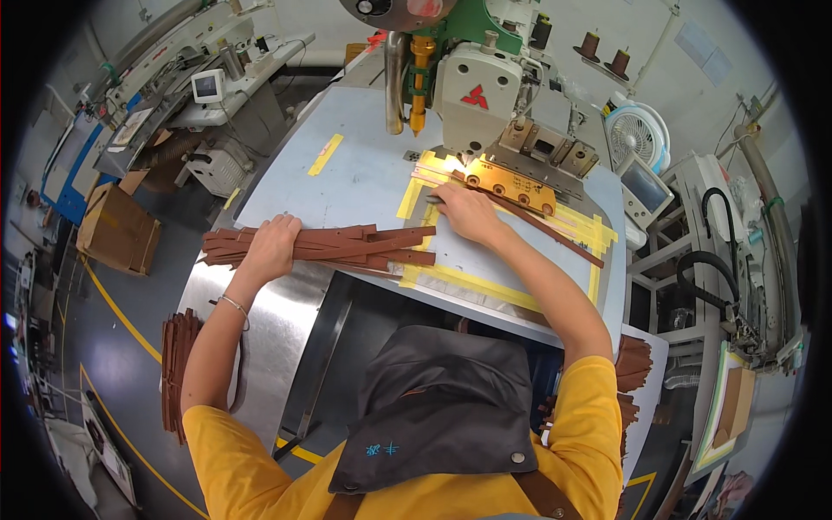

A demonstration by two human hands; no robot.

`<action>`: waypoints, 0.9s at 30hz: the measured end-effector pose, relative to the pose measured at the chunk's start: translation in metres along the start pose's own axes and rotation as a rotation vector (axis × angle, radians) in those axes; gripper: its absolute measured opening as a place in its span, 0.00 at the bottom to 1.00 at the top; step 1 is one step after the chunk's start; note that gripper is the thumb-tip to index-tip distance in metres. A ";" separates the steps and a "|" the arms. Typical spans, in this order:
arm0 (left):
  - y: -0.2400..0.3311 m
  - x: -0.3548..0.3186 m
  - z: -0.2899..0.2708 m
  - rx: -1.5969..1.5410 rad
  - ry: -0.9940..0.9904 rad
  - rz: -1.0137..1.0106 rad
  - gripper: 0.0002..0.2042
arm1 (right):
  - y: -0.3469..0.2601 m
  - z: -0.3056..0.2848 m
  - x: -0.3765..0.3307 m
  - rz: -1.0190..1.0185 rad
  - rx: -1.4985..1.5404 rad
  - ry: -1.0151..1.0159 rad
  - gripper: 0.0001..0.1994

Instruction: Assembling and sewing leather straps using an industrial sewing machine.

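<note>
My left hand [274, 246] is wrapped round a bundle of brown leather-like straps [373, 245] at the left front of the pale blue worktable [347, 195]. The bundle lies across the table's edge, its strap ends pointing right. My right hand [471, 213] is close to the needle area of a sewing machine [479, 95], fingers bent together. A small dark grey spot shows at its fingertips; I cannot make out what it is. Just beyond those fingers, one long brown strap [555, 236] runs slantwise along a brass-coloured clamp plate [511, 185] under a bright light.
Yellow tape [485, 284] frames the work area. More straps [179, 364] hang at the left by a metal side table [251, 321], and others [633, 364] lie at the right. A fan [637, 139] and a control screen [646, 189] stand right of the machine.
</note>
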State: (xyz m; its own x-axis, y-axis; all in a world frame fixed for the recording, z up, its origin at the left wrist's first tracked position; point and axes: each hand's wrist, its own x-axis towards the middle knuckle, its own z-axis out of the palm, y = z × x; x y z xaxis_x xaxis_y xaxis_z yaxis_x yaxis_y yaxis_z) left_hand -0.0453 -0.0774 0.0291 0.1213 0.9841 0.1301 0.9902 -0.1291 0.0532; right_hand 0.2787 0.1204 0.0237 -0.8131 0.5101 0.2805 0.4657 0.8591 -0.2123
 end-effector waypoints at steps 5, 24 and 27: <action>-0.001 -0.012 0.012 -0.002 0.120 0.002 0.14 | 0.008 0.027 0.015 0.354 0.599 0.094 0.12; -0.013 -0.096 -0.032 -0.548 0.669 -0.395 0.16 | -0.011 0.007 -0.009 0.321 0.771 0.094 0.14; -0.004 -0.104 -0.020 -0.637 0.542 -0.515 0.15 | -0.023 0.003 -0.007 0.275 0.533 0.113 0.15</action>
State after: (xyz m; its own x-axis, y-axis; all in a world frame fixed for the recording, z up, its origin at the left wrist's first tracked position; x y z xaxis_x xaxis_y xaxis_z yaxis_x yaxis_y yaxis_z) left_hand -0.0637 -0.1818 0.0349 -0.5206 0.7695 0.3700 0.6714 0.1012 0.7342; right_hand 0.2722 0.0971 0.0236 -0.6320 0.7369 0.2397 0.3910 0.5704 -0.7224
